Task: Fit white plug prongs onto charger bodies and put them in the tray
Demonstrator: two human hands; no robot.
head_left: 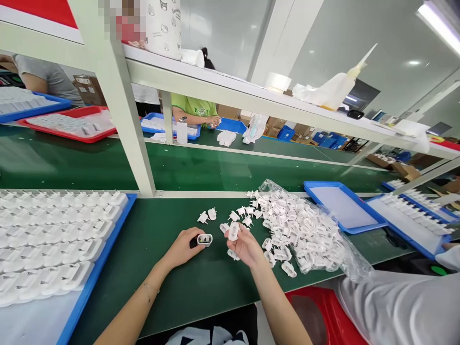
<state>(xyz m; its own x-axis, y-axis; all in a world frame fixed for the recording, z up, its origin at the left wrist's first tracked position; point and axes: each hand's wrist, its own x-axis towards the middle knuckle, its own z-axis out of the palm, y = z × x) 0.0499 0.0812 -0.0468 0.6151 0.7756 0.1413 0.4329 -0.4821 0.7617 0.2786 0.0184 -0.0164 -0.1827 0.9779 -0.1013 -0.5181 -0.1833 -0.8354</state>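
Low over the green bench, my left hand [185, 248] is closed around a white plastic housing [204, 239]. Its open end faces right and small parts show inside. My right hand [245, 245] pinches a small white plug piece [233, 231], held upright between thumb and fingers. A short gap separates the two held parts. Beyond my hands lie loose white plug pieces with metal pins [203, 217]. To the right, a large heap of the same white pieces [302, 225] spills out of a clear plastic bag [354, 263].
At left, a blue tray [97, 268] holds rows of white housings. A blue tray [359, 225] lies beyond the bag. A shelf post [129, 105] rises at the bench's back edge. Across the green belt [201, 167], a person in a green shirt [196, 106] handles parts.
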